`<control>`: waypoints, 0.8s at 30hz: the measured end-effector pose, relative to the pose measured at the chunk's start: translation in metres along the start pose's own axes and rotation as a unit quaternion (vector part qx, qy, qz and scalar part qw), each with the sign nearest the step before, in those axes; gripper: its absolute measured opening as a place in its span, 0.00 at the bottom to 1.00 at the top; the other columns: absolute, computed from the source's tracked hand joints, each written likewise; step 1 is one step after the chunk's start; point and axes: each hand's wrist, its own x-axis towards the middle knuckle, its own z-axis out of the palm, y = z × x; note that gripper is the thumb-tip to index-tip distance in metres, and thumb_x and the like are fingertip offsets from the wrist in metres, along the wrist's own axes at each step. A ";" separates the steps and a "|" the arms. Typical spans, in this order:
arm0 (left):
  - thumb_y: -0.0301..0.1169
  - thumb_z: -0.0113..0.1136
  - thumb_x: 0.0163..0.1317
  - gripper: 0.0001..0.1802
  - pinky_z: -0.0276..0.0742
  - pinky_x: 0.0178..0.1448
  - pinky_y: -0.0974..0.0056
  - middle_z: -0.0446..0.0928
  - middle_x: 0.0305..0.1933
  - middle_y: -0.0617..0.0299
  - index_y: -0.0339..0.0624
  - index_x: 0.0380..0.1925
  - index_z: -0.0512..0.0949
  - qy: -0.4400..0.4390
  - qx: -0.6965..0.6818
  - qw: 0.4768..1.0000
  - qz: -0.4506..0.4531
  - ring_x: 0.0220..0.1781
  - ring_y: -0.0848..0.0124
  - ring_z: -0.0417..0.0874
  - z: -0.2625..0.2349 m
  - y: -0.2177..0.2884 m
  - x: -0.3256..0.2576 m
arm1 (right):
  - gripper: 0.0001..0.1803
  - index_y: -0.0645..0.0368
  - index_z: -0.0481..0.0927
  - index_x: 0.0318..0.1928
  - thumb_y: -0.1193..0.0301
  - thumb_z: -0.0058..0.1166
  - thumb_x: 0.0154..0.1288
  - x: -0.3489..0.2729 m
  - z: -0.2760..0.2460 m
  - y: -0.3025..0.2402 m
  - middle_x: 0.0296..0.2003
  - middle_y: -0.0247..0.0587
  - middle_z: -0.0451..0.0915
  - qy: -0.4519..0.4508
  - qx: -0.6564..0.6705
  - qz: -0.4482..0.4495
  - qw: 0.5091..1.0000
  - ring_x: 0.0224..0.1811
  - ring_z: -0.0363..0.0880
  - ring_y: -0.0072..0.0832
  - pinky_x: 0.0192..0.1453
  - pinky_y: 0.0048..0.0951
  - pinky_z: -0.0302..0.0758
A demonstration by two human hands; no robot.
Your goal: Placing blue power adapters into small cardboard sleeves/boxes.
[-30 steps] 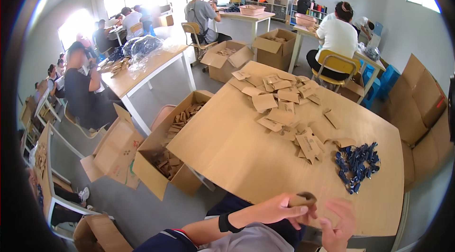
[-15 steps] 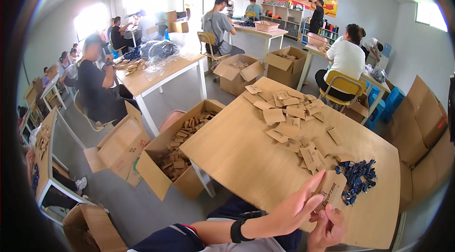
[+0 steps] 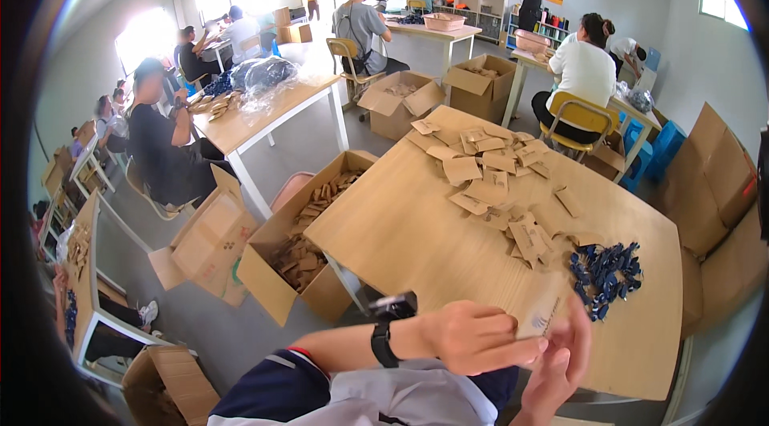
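Observation:
A small brown paper packet [image 3: 538, 312] with dark print is held up over the near right part of the table. My right hand [image 3: 563, 352] is closed on its right and lower edge, fingers behind and thumb in front, slightly blurred. My left hand [image 3: 474, 338], fingers curled, is closed at the packet's lower left edge; its fingertips are partly hidden. Just beyond my right hand lies a heap of small dark blue items [image 3: 605, 278], too small to name surely. Farther off, a loose pile of similar brown packets [image 3: 497, 161] spreads over the table.
My wooden table [image 3: 400, 242] has an open carton [image 3: 264, 278] of brown packets at its left. Two more cartons [image 3: 400, 101] stand beyond. Tall cardboard [image 3: 713, 185] leans at the right. Several people sit at other tables, one person [image 3: 164, 137] at the left.
My left hand has gone from outstretched fingers beside the packet to curled fingers at its lower edge. The packet has tilted and shifted slightly left. The view has moved a little.

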 end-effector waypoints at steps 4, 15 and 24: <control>0.29 0.55 0.60 0.07 0.73 0.46 0.63 0.73 0.31 0.60 0.37 0.35 0.76 -0.123 0.024 0.979 0.161 0.34 0.65 0.75 0.006 -0.007 0.009 | 0.41 0.69 0.60 0.68 0.63 0.54 0.57 0.003 -0.015 0.003 0.50 0.46 0.74 -0.137 0.128 0.193 0.963 0.50 0.75 0.28 0.53 0.30 0.71; 0.34 0.65 0.60 0.06 0.44 0.70 0.43 0.64 0.70 0.62 0.46 0.28 0.81 -0.186 -0.311 0.904 -0.227 0.70 0.51 0.55 -0.010 -0.023 0.015 | 0.21 0.72 0.74 0.42 0.62 0.58 0.62 -0.007 -0.020 -0.004 0.22 0.45 0.76 -0.173 0.025 0.272 0.946 0.18 0.71 0.23 0.11 0.19 0.57; 0.40 0.58 0.67 0.16 0.45 0.69 0.47 0.71 0.59 0.56 0.46 0.22 0.80 -0.128 -0.412 0.813 -0.390 0.65 0.56 0.61 0.012 -0.013 -0.009 | 0.10 0.66 0.75 0.42 0.73 0.58 0.64 -0.011 -0.003 0.013 0.26 0.37 0.77 -0.055 -0.218 0.132 0.965 0.19 0.70 0.17 0.20 0.16 0.61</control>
